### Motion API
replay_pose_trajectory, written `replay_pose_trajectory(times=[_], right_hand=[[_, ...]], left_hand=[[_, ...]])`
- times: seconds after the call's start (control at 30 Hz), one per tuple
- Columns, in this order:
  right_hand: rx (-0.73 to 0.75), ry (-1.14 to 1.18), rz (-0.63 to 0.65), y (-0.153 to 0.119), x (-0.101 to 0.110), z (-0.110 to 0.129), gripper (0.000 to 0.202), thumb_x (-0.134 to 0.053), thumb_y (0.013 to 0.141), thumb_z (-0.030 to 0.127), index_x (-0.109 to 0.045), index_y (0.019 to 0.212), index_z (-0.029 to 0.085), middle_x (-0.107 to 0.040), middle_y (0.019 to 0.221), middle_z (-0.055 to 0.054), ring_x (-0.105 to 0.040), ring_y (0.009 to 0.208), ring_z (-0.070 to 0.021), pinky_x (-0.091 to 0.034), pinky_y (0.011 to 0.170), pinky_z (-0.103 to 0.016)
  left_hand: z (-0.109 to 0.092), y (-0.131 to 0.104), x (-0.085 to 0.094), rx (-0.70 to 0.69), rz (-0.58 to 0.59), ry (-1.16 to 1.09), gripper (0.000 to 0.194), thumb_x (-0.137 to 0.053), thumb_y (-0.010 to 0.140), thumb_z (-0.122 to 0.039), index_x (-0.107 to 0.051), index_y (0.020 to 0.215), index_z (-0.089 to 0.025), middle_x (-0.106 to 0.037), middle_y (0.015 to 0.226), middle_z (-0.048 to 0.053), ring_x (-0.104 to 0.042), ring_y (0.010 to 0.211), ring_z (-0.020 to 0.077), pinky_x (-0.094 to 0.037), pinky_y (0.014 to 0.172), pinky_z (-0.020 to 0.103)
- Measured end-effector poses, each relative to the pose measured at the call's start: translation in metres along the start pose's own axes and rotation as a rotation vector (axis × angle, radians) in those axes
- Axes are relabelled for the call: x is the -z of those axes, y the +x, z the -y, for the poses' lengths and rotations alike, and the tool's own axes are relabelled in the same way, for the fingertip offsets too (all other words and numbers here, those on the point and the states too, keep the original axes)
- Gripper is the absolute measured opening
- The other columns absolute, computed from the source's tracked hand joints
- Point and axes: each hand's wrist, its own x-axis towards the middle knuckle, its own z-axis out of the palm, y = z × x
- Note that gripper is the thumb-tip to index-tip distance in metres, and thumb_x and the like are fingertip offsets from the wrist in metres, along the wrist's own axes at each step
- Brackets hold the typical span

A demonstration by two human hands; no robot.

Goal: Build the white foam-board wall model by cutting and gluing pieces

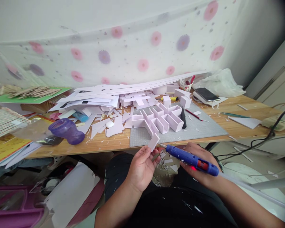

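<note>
Between the fingertips of my left hand (142,166) is a small white foam-board piece (154,142), held at the table's front edge. My right hand (199,158) is wrapped round a blue hot glue gun (191,160) with a red light glowing on it. The gun's nozzle points left, right beside the edge of the piece; I cannot tell whether they touch. Just beyond, a white foam-board structure of open box-like channels (160,118) stands on a grey cutting mat (201,131).
White scraps (115,125) and a purple container (67,130) lie left of the mat. Behind are stacked white sheets (95,96) and a yellow cutter (172,98). A red pencil (194,115), a phone (207,94) and black cables (263,141) are to the right.
</note>
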Motion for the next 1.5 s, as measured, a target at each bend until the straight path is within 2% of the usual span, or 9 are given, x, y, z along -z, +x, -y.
replay_pose_trajectory(times=[0.27,0.57,0.83,1.1,1.5], right_hand=[[0.062,0.020,-0.083,-0.002,-0.002,-0.004,0.014,-0.058,0.081,0.021,-0.048,0.072,0.024,-0.051,0.067,0.000,-0.050,0.061,-0.0179,-0.042,0.055,-0.032],[0.046,-0.021,-0.008,-0.003,-0.007,-0.006,0.015,-0.057,0.079,0.016,-0.048,0.068,0.021,-0.051,0.067,-0.001,-0.048,0.063,-0.0164,-0.042,0.056,-0.030],[0.103,-0.059,-0.012,-0.003,-0.012,-0.006,0.015,-0.057,0.075,0.014,-0.047,0.067,0.022,-0.047,0.064,0.001,-0.046,0.061,-0.0155,-0.039,0.055,-0.028],[0.062,-0.044,-0.090,-0.005,-0.005,-0.012,0.014,-0.059,0.079,0.018,-0.049,0.070,0.023,-0.053,0.066,0.000,-0.052,0.062,-0.0171,-0.042,0.057,-0.030],[0.009,0.026,-0.077,-0.006,0.005,-0.006,0.018,-0.056,0.083,0.022,-0.047,0.067,0.022,-0.050,0.065,0.001,-0.049,0.060,-0.0153,-0.040,0.055,-0.029]], left_hand=[[0.003,-0.001,-0.001,0.000,-0.030,0.006,0.011,-0.072,0.074,-0.014,-0.062,0.077,-0.014,-0.065,0.081,0.004,-0.062,0.078,0.0136,-0.052,0.068,0.027],[0.004,0.000,0.000,-0.006,-0.002,0.011,0.010,-0.071,0.075,-0.016,-0.062,0.076,-0.014,-0.066,0.080,0.005,-0.063,0.078,0.0131,-0.052,0.068,0.026],[0.005,0.002,0.002,-0.014,-0.017,0.010,0.011,-0.072,0.074,-0.015,-0.061,0.075,-0.015,-0.065,0.077,0.003,-0.062,0.075,0.0128,-0.052,0.068,0.026],[0.003,0.000,0.001,-0.024,-0.046,0.033,0.013,-0.074,0.072,-0.014,-0.062,0.076,-0.015,-0.065,0.082,0.003,-0.062,0.077,0.0128,-0.051,0.068,0.026],[0.002,-0.001,0.002,-0.044,-0.019,0.078,0.017,-0.079,0.067,-0.017,-0.063,0.074,-0.016,-0.065,0.082,0.002,-0.061,0.078,0.0128,-0.050,0.070,0.027]])
